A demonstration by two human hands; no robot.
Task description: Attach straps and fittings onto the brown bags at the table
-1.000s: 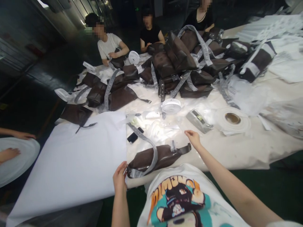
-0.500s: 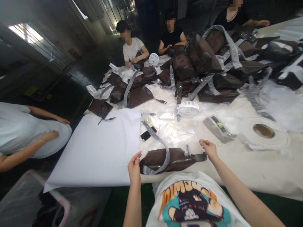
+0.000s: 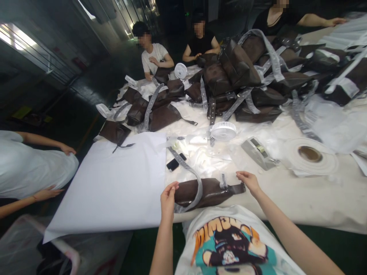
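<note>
A dark brown bag (image 3: 213,189) lies flat at the table's near edge, with a grey wrapped strap (image 3: 197,183) with eyelets curving across it. My left hand (image 3: 169,194) is at the bag's left end, thumb and fingers pinched together. Just above the short tab at the bag's right end, my right hand (image 3: 249,182) is pinched as well. Whatever sits between the fingertips of either hand is too thin or small to make out. Beyond the bag, crumpled clear plastic (image 3: 205,158) covers the tabletop beside a dark phone (image 3: 172,165).
A large white sheet (image 3: 114,183) spreads to my left. A tape dispenser (image 3: 259,152), a big white roll (image 3: 312,156) and a white fan (image 3: 223,130) stand ahead and right. Piled brown bags (image 3: 218,80) fill the far side, where several co-workers sit; another person stands left.
My left hand has shifted right and slightly up over the bag's left end. My right hand stays pinched near the tab. The far right co-worker's arm now reaches out to the right.
</note>
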